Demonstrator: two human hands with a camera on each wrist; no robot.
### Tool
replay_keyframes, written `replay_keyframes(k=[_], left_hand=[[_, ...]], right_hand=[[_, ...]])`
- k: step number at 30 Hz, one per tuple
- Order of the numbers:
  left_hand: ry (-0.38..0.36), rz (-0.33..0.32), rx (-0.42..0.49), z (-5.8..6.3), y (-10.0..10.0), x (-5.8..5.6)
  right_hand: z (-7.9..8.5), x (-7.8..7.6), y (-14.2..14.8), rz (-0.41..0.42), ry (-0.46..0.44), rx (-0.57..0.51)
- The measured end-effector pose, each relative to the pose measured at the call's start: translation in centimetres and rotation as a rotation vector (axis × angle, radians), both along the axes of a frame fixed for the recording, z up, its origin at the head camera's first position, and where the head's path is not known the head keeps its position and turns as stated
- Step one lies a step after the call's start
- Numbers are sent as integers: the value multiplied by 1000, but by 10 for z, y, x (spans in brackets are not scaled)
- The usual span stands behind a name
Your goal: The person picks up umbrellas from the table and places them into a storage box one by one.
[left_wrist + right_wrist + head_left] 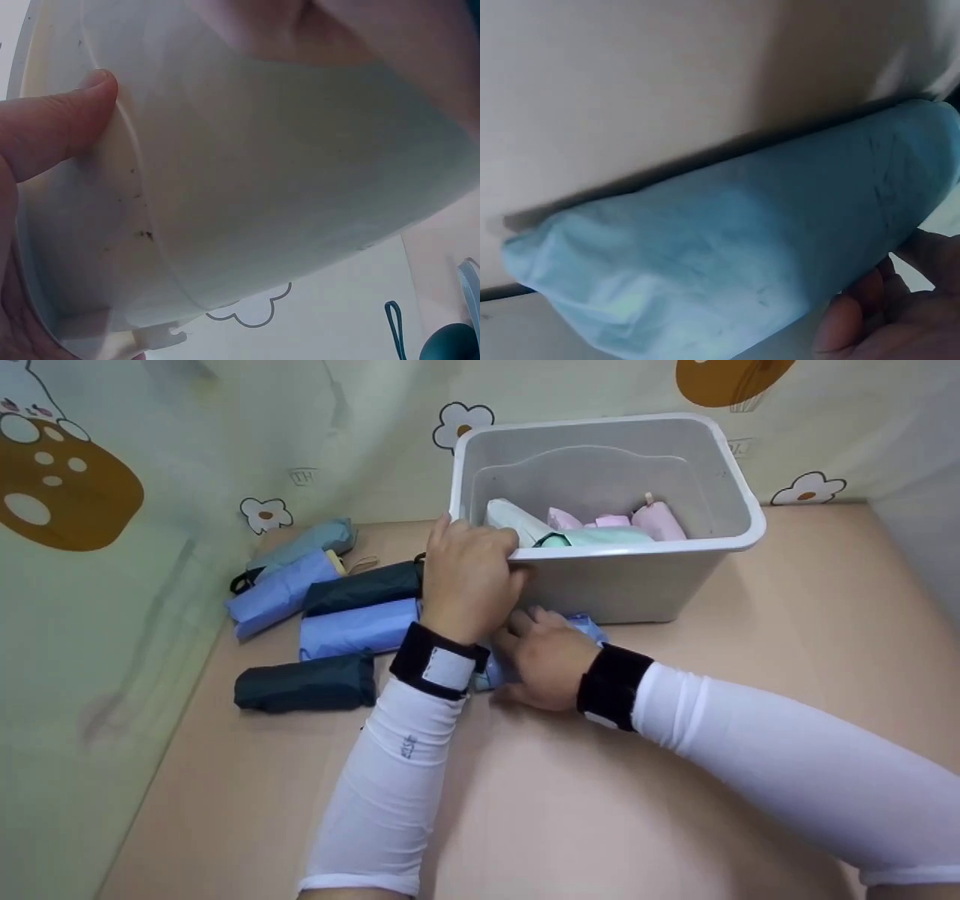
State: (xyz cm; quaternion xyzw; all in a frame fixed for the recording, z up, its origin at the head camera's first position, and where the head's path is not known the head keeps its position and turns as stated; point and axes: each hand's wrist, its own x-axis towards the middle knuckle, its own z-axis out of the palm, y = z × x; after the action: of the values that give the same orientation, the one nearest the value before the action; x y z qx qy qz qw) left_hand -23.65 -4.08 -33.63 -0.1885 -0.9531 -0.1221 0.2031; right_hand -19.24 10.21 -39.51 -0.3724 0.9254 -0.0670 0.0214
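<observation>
My left hand point(469, 577) grips the front-left rim of a grey-white plastic bin point(607, 585). In the left wrist view its thumb lies against the outer wall of the bin point(262, 187). Just in front of the bin, my right hand point(551, 660) holds a light blue folded umbrella point(742, 232), curled fingertips at its edge. The hand covers much of this umbrella in the head view, where blue cloth shows on both sides. Inside the bin lie a pale mint umbrella point(607, 537), a whitish one point(516, 521) and a pink one point(660, 521).
Left of the bin lie several folded umbrellas: a dark green one point(306, 684), a blue one point(360, 628), another dark one point(364, 589), another blue one point(281, 591) and a grey-green one point(306, 544). A patterned curtain point(375, 450) hangs behind the table point(600, 810).
</observation>
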Motion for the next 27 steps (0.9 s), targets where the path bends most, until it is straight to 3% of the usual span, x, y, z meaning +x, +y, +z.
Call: replay_keyframes(k=[6, 11, 16, 21, 27], left_hand=[[-1, 4, -3, 0, 1, 0], [-5, 6, -13, 1, 1, 0], [5, 5, -8, 0, 0, 0], [22, 0, -3, 0, 0, 0], [18, 0, 0, 0, 0, 0]], right_hand=[[-3, 5, 4, 29, 11, 23], [-4, 14, 14, 58, 19, -32], [-13, 26, 23, 52, 126, -132], [-21, 39, 33, -58, 166, -199], [-18, 48, 46, -295, 32, -188]])
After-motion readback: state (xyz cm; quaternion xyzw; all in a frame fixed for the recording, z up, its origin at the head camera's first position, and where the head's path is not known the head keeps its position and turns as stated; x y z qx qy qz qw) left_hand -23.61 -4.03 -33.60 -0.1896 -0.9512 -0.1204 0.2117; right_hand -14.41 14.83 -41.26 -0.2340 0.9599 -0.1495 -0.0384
